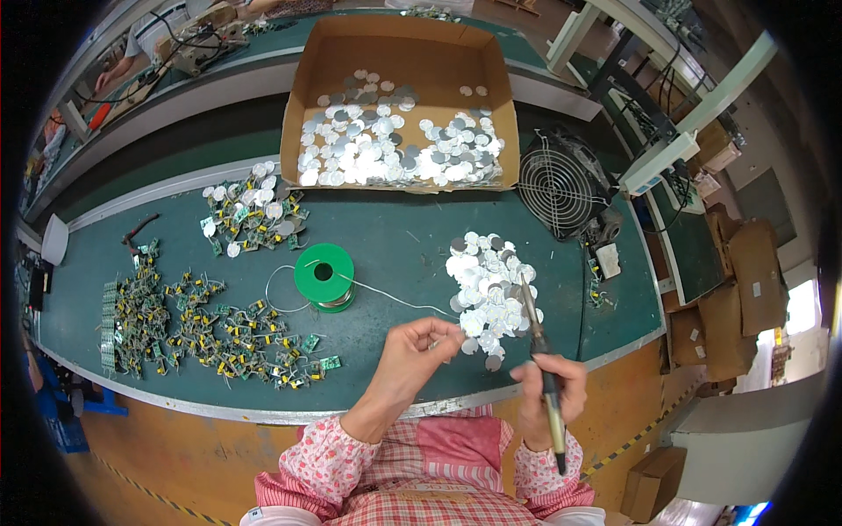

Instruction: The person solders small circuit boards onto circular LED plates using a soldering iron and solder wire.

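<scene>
My right hand (553,393) is wrapped around a soldering iron (549,386), whose long metal tip points up over a pile of small silver discs (491,285). At the near edge of that pile, my left hand (417,351) is closed in a pinch. A thin solder wire (399,299) runs from a green spool (324,273) to its fingertips; the exact grip is hidden by the fingers. Left of the spool lie many small green circuit boards (237,337) with yellow parts and wires. Behind them is a heap of boards with silver discs on them (254,210).
A cardboard box (399,53) holding many loose silver discs stands at the back of the green table (386,223). To its right is a black fan with a wire grille (557,184). A dark bent tool (140,228) lies far left. Cardboard cartons (754,276) stand beyond the table.
</scene>
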Tool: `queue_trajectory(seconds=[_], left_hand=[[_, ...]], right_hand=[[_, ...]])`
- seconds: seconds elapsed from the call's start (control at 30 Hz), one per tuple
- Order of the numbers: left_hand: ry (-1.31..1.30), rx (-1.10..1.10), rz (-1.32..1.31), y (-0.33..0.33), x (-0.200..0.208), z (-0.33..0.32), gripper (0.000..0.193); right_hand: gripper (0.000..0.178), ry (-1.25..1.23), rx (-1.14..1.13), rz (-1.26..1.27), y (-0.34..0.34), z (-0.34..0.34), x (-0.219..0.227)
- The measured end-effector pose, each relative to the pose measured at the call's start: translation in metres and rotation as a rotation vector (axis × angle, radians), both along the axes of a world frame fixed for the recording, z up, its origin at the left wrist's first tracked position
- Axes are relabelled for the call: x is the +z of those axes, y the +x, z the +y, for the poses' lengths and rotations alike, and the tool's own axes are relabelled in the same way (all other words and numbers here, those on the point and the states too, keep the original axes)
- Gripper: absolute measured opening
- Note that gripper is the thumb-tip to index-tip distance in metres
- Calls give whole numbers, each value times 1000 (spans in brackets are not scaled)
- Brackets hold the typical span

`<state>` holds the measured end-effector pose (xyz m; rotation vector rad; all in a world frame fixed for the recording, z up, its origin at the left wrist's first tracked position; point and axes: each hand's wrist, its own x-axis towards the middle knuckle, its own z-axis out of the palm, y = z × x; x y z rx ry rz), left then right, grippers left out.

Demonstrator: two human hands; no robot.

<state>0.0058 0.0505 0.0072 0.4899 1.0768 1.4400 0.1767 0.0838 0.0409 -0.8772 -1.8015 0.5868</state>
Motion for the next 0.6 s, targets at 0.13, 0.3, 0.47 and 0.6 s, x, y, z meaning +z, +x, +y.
queue_trajectory(seconds=[0.13, 0.3, 0.47, 0.6], left_hand=[[16, 46, -61, -3, -2, 6, 13], [-5, 92, -99, -4, 2, 6, 12], [-3, 87, -96, -4, 3, 7, 11], [19, 84, -103, -3, 3, 7, 10]], right_hand=[[24, -177, 70, 196, 7, -15, 6], [22, -280, 119, 108, 7, -17, 12], [19, -255, 169, 40, 5, -15, 10], [17, -262, 186, 19, 2, -14, 10]])
